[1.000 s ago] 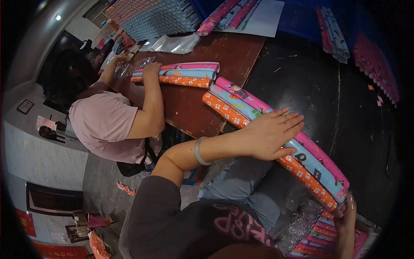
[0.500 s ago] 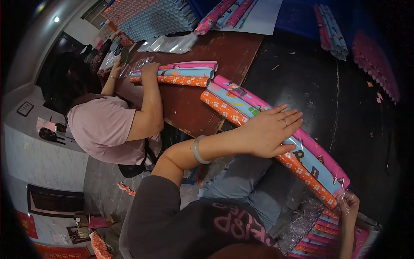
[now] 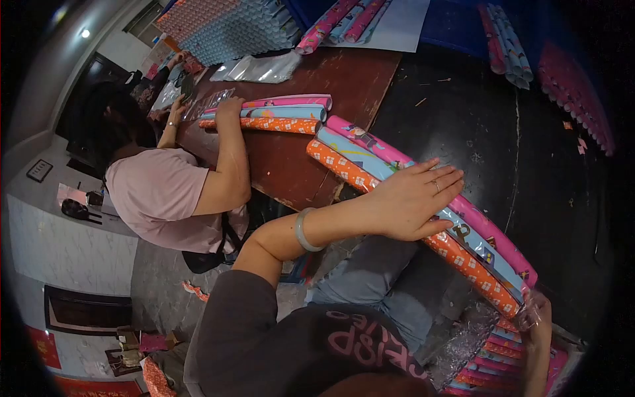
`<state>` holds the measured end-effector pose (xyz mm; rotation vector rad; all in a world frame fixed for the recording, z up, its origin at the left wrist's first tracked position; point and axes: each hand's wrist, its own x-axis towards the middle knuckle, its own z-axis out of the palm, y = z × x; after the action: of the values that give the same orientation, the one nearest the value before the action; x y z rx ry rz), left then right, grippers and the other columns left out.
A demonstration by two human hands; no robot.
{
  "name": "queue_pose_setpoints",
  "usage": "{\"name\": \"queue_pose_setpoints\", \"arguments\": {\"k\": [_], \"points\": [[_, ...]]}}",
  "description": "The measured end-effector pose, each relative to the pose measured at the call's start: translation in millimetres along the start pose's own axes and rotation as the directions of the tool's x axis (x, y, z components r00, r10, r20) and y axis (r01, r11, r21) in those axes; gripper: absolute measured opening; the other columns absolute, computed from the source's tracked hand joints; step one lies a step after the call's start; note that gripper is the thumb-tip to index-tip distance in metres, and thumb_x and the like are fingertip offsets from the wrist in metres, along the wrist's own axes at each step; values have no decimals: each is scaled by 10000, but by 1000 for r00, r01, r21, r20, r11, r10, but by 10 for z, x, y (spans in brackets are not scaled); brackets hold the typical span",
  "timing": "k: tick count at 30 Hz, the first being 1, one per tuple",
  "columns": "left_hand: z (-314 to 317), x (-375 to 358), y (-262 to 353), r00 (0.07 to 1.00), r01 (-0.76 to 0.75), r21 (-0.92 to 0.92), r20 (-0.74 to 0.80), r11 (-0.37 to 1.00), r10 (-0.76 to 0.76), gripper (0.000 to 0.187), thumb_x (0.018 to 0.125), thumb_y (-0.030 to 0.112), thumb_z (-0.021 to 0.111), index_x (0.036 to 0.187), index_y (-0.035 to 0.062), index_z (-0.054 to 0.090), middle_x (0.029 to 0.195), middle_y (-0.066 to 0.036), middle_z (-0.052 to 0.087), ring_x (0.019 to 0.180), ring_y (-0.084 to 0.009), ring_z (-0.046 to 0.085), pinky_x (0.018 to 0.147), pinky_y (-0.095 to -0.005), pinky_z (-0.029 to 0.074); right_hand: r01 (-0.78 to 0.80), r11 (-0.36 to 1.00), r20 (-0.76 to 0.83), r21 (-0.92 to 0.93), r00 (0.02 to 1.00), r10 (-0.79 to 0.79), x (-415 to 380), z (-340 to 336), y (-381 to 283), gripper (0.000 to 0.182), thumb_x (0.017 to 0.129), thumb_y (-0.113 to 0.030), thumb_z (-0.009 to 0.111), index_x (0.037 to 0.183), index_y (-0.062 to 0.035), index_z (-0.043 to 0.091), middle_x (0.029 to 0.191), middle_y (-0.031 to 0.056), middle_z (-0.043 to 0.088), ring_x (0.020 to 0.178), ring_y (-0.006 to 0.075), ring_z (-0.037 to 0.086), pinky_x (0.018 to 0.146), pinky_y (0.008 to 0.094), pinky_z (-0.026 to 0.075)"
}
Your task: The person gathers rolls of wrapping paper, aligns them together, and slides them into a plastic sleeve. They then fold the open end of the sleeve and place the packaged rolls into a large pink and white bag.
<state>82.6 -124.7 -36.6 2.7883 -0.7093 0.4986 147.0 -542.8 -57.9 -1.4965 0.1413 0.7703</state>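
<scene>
Three rolls of wrapping paper lie side by side in clear plastic on the black table: a pink roll [image 3: 493, 238], a light blue roll [image 3: 473, 241] and an orange roll [image 3: 463, 261] with white gift prints. Across their middle rests my left hand [image 3: 418, 202], flat with fingers stretched out, pressing on the bundle. My right hand [image 3: 539, 314] is at the near right end of the rolls, fingers closed on the clear plastic wrapper [image 3: 526, 306], which is bunched there. Its fingertips are partly blurred.
At left, a co-worker in a pink shirt [image 3: 159, 192] handles similar rolls [image 3: 281, 124] on a red-brown table [image 3: 297, 165]. Stacked rolls [image 3: 238, 33] and plastic sleeves [image 3: 258, 68] are behind. More rolls [image 3: 509, 49] stand at the far right; a pile [image 3: 496, 357] sits below my right hand.
My right hand has shifted slightly down and right at the wrapper's end. The rolls have turned a little under the plastic. My left hand stays in place.
</scene>
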Motion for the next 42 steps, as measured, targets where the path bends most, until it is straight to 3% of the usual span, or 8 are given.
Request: {"name": "queue_pose_setpoints", "arguments": {"k": [5, 11, 15, 19, 25, 30, 38, 42], "points": [[16, 0, -6, 1000, -3, 1, -13, 1000, 3, 621, 894, 412, 538, 1305, -48, 473, 1368, -223, 473, 1298, -338, 442, 1100, -471, 305, 145, 914, -179, -380, 958, -226, -87, 36, 55, 307, 814, -120, 743, 930, -63, 465, 761, 39, 550, 594, 89, 531, 485, 230, 409], [-32, 15, 3, 1000, 9, -20, 11, 1000, -9, 615, 882, 398, 564, 1298, -48, 480, 1364, -221, 479, 1293, -334, 448, 1102, -466, 305, 192, 947, -72, -257, 974, -217, -8, -158, 157, 272, 792, -54, 736, 915, -52, 494, 773, 40, 584, 623, 100, 561, 519, 234, 421], [-73, 38, 21, 999, 20, -7, 47, 1000, -20, 606, 882, 370, 573, 1308, -48, 471, 1375, -218, 473, 1298, -333, 445, 1110, -458, 297, -4, 965, 6, -261, 1000, 6, -145, 225, -276, 147, 796, -126, 754, 788, -21, 652, 634, 10, 597, 536, 71, 524, 468, 217, 364], [-100, 61, 36, 999, 13, 9, 53, 1000, -13, 592, 889, 380, 566, 1275, -63, 493, 1346, -223, 497, 1274, -332, 466, 1106, -459, 306, 149, 882, -3, -448, 986, -167, -126, 282, -185, 206, 867, -137, 692, 709, -40, 602, 569, 0, 540, 473, 66, 490, 416, 199, 329], [-122, 65, 44, 998, -4, 20, 55, 1000, 3, 587, 892, 375, 566, 1269, -69, 492, 1340, -224, 498, 1270, -336, 468, 1102, -462, 311, -30, 1000, 52, 7, 998, 29, -141, 300, -222, 165, 865, -192, 718, 836, -37, 669, 631, -24, 564, 512, 23, 468, 441, 194, 314], [-135, 77, 46, 997, 1, 22, 76, 1000, -3, 579, 893, 366, 567, 1269, -68, 494, 1350, -222, 492, 1276, -337, 463, 1102, -468, 310, 52, 915, 84, -401, 996, -20, -159, 226, -318, 206, 832, -207, 746, 866, -12, 691, 647, 2, 604, 520, 52, 502, 458, 195, 359], [-149, 93, 65, 995, 18, 27, 97, 999, -20, 597, 884, 356, 570, 1296, -65, 469, 1351, -233, 487, 1267, -356, 469, 1105, -463, 306, -67, 997, 63, 39, 996, 65, -151, 338, -273, 161, 865, -194, 716, 819, -50, 660, 604, -17, 552, 494, 40, 475, 449, 189, 337], [-152, 95, 67, 994, 20, 32, 103, 999, -24, 603, 883, 355, 569, 1304, -64, 464, 1352, -233, 486, 1267, -359, 467, 1107, -460, 303, 38, 952, 3, -304, 999, -39, -202, 392, -330, 192, 879, -184, 696, 754, -57, 624, 594, -15, 538, 474, 47, 448, 438, 197, 314]]}}
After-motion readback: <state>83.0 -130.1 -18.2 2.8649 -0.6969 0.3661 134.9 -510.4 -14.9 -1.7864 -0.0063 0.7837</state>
